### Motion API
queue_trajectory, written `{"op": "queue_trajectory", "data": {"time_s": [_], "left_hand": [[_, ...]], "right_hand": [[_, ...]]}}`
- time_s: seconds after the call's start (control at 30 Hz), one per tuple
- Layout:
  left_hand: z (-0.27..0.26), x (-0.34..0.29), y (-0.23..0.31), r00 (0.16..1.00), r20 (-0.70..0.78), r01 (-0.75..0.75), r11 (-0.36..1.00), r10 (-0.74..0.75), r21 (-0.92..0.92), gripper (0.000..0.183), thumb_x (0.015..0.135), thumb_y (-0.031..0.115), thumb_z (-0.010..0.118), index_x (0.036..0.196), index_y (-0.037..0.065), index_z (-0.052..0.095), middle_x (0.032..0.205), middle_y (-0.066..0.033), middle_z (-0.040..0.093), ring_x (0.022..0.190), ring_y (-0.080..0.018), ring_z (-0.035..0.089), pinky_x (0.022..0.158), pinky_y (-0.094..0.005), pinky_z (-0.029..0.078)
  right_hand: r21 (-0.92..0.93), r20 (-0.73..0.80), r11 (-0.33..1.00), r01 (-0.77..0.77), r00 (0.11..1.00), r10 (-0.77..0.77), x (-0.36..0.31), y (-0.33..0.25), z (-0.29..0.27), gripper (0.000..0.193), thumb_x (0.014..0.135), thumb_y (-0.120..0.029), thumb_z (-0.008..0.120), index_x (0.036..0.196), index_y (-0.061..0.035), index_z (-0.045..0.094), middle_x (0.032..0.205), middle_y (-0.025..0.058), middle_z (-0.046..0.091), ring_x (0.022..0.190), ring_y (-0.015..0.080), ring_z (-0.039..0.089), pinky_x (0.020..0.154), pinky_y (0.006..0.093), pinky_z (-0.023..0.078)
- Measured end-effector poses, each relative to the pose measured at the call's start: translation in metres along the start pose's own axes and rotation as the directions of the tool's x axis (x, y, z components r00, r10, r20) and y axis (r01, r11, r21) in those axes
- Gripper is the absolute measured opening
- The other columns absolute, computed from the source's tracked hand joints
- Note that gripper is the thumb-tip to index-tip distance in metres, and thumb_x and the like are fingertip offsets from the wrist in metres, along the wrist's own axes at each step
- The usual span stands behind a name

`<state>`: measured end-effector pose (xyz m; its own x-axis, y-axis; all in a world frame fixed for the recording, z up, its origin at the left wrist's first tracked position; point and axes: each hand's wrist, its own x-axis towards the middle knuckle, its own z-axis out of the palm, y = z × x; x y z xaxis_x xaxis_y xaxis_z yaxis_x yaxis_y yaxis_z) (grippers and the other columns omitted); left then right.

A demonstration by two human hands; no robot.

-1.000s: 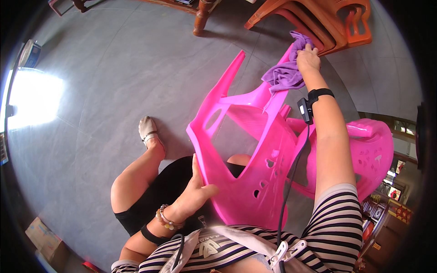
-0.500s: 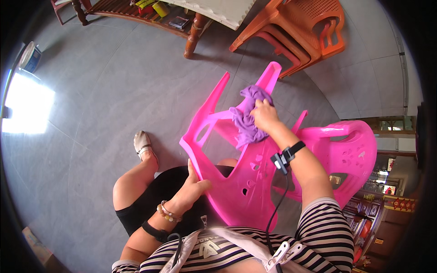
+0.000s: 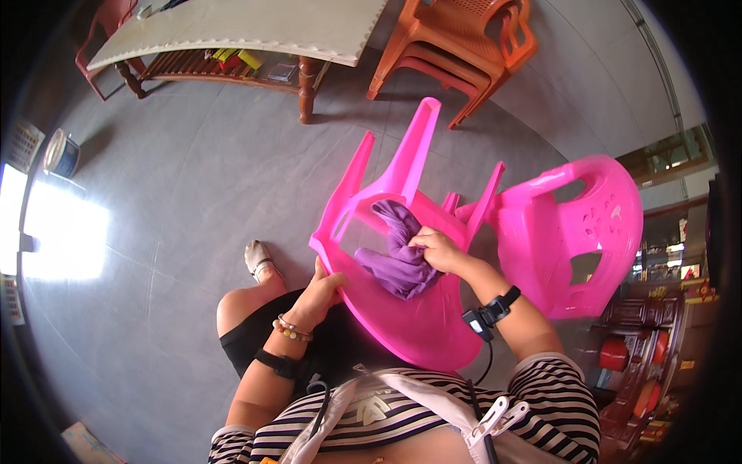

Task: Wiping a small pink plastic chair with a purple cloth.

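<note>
A pink plastic chair lies tipped across my lap, its legs pointing away from me. My left hand grips the chair's left edge, thumb on top and the other fingers hidden beneath. In my right hand a crumpled purple cloth is bunched, pressed on the chair's back panel and partly covering an opening there. A second pink chair stands just to the right, near my right forearm.
A stack of orange plastic chairs stands at the far right of a pale-topped table with wooden legs. A bucket sits on the grey tiled floor at the left. Dark wooden furniture stands at the right.
My right hand has brought the purple cloth from the chair's leg down toward me onto its back panel. The left hand keeps its hold on the edge. The view has shifted, showing more table.
</note>
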<state>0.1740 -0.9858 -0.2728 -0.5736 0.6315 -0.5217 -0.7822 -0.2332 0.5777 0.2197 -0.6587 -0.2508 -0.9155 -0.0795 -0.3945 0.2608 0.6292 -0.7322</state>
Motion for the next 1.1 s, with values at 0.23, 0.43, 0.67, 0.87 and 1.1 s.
{"op": "queue_trajectory", "data": {"time_s": [0.23, 0.43, 0.67, 0.87, 1.1], "left_hand": [[-0.028, 0.015, 0.008, 0.999, -0.034, 0.009, 0.988, -0.015, -0.156, 0.029, 0.087, 0.005, 0.051, 0.116, 0.002, 0.054, 0.105, -0.0104, 0.061, 0.094, -0.0245, 0.062, 0.085, -0.0386, 0.053], [0.003, 0.012, 0.013, 0.976, -0.215, 0.012, 0.999, -0.02, -0.041, 0.042, 0.09, 0.01, 0.059, 0.127, -0.002, 0.045, 0.096, -0.0109, 0.063, 0.091, -0.0249, 0.063, 0.085, -0.0418, 0.052], [0.069, -0.025, 0.033, 0.788, 0.363, -0.304, -0.199, 0.498, 0.932, 0.086, 0.077, 0.025, 0.075, 0.147, 0.004, 0.03, 0.135, -0.0267, 0.047, 0.125, -0.0394, 0.047, 0.105, -0.0466, 0.04], [0.154, -0.06, 0.027, 0.713, 0.654, -0.686, -0.062, -0.253, 0.724, 0.089, 0.073, 0.029, 0.079, 0.147, 0.009, 0.034, 0.142, -0.0231, 0.042, 0.132, -0.0402, 0.04, 0.11, -0.0465, 0.033], [0.146, -0.051, -0.016, 0.822, 0.442, -0.569, -0.508, -0.358, 0.647, 0.066, 0.079, 0.005, 0.058, 0.142, 0.013, 0.042, 0.141, -0.0204, 0.046, 0.129, -0.0381, 0.045, 0.102, -0.0453, 0.044]], "right_hand": [[0.622, -0.032, 0.734, -0.273, 0.928, 0.372, -0.119, 0.041, -0.024, 0.054, 0.077, 0.005, 0.036, 0.126, 0.0024, 0.058, 0.122, 0.0123, 0.063, 0.113, 0.0212, 0.058, 0.101, 0.032, 0.042], [0.658, -0.281, 0.675, -0.335, 0.722, 0.632, -0.18, 0.095, 0.032, 0.041, 0.085, -0.003, 0.048, 0.124, -0.002, 0.061, 0.116, 0.0073, 0.064, 0.103, 0.017, 0.061, 0.094, 0.0302, 0.046], [0.834, -0.157, 0.518, -0.192, 0.816, 0.556, -0.175, 0.08, 0.041, 0.038, 0.09, -0.009, 0.045, 0.125, -0.0009, 0.059, 0.114, 0.0107, 0.065, 0.1, 0.019, 0.064, 0.091, 0.033, 0.05], [0.97, 0.13, 0.145, -0.195, 0.92, 0.371, -0.123, 0.075, 0.031, 0.035, 0.094, -0.02, 0.045, 0.117, -0.0014, 0.062, 0.109, 0.0119, 0.069, 0.094, 0.0209, 0.068, 0.088, 0.035, 0.053], [0.944, 0.069, 0.281, -0.173, 0.936, 0.344, -0.074, 0.026, 0.059, 0.034, 0.097, -0.019, 0.04, 0.122, -0.0027, 0.059, 0.111, 0.0095, 0.067, 0.097, 0.0184, 0.066, 0.09, 0.034, 0.051]]}}
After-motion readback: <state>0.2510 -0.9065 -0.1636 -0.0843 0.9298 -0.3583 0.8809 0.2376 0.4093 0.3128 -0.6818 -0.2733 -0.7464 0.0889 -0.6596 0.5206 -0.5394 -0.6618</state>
